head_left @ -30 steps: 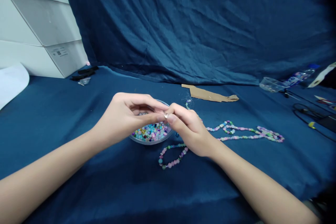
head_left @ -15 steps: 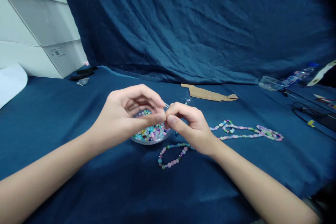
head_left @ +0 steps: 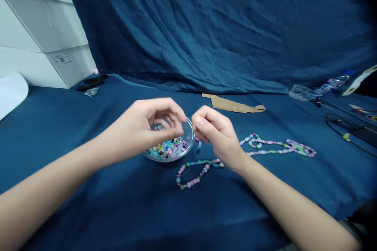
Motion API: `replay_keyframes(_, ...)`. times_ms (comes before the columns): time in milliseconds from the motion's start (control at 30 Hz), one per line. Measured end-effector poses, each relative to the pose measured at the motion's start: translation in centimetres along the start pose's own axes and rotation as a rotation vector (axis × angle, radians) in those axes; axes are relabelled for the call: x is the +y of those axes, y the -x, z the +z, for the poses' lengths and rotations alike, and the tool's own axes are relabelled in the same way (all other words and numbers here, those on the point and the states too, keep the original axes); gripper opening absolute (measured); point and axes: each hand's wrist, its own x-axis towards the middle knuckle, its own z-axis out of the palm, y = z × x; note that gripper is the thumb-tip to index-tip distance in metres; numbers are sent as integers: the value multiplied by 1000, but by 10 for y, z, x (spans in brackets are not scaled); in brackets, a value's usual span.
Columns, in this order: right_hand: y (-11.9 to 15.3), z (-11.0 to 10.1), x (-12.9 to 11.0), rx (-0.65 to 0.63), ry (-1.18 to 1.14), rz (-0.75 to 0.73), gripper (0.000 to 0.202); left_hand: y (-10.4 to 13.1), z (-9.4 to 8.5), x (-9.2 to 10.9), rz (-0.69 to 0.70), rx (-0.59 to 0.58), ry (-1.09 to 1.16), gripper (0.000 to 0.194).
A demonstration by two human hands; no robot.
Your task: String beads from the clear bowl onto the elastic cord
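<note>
A clear bowl (head_left: 191,141) of small coloured beads (head_left: 167,148) stands on the blue cloth, partly behind my left hand (head_left: 160,121). That hand is above the bowl, its thumb and index fingertips slightly apart with nothing visible between them. Just right of the bowl's rim, my right hand (head_left: 216,131) is closed in a pinch; what it holds is too small to make out. A looped bead strand (head_left: 193,182) lies in front of the bowl, running under my right hand. Farther right lies a longer bead strand (head_left: 273,147).
A torn brown cardboard piece (head_left: 235,105) lies behind the hands. White boxes (head_left: 44,39) stand at the back left. A clear container (head_left: 302,93), a plastic bottle (head_left: 334,83) and a black cable (head_left: 338,125) are at the right.
My hands have parted: the right one has moved a little right and up, the left slightly left. The bowl's right rim now shows between them.
</note>
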Motion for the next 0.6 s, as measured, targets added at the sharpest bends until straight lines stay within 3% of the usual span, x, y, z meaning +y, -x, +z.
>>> replay_keyframes(100,-1,-1,1,63,-30,0,26,-7,-9,-16,-86,-279,-435,15)
replay_keyframes(200,-1,-1,2,121,-44,-27,25,-11,-10,-27,-170,-422,-634,14)
replay_keyframes(433,-2,1,3,123,-136,-26,22,-16,-3,-18,-241,-505,-701,9)
replay_keyframes(600,-5,-1,3,119,-25,-3,25,-16,0,-15,-300,-511,-687,9)
